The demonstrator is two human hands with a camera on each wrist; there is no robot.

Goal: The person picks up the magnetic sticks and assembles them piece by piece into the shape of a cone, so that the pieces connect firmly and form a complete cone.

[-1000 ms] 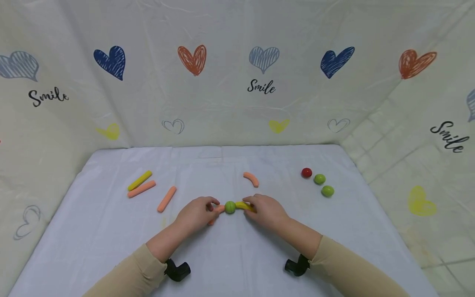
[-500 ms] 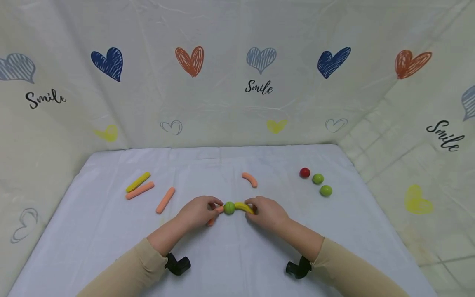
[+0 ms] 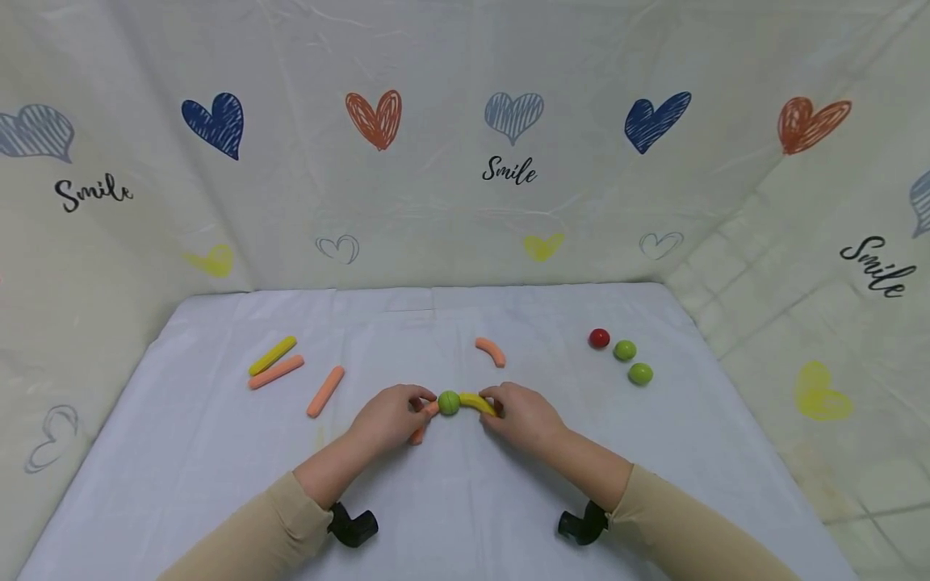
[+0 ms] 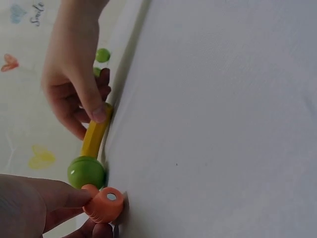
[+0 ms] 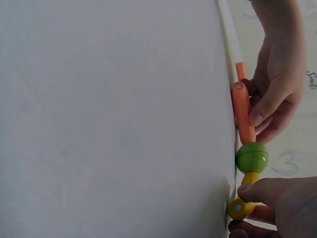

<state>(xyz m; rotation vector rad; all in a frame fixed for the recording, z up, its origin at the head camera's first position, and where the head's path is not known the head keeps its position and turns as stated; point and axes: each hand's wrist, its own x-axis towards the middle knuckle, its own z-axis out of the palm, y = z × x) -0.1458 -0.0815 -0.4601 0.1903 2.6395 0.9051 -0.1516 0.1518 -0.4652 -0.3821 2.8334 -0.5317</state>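
Note:
My left hand (image 3: 392,415) pinches an orange curved magnetic stick (image 5: 242,111) between thumb and fingers. Its far end touches a green ball (image 3: 449,403). From the other side a yellow curved magnetic stick (image 3: 475,402) meets the same ball, its outer part held in the fingertips of my right hand (image 3: 525,417). Stick, ball and stick form one row low over the white cloth. A small silver disc shows on the free end of each stick in the wrist views. In the head view my left fingers hide part of the orange stick.
Beyond my hands lies a short curved orange stick (image 3: 490,352). At the left are a yellow stick (image 3: 272,355), an orange stick (image 3: 276,372) beside it and another orange stick (image 3: 325,391). A red ball (image 3: 599,338) and two green balls (image 3: 625,350) sit at the right.
Both hands keep their grips with the sticks against the green ball. The row has shifted only very slightly; the view itself sways a little.

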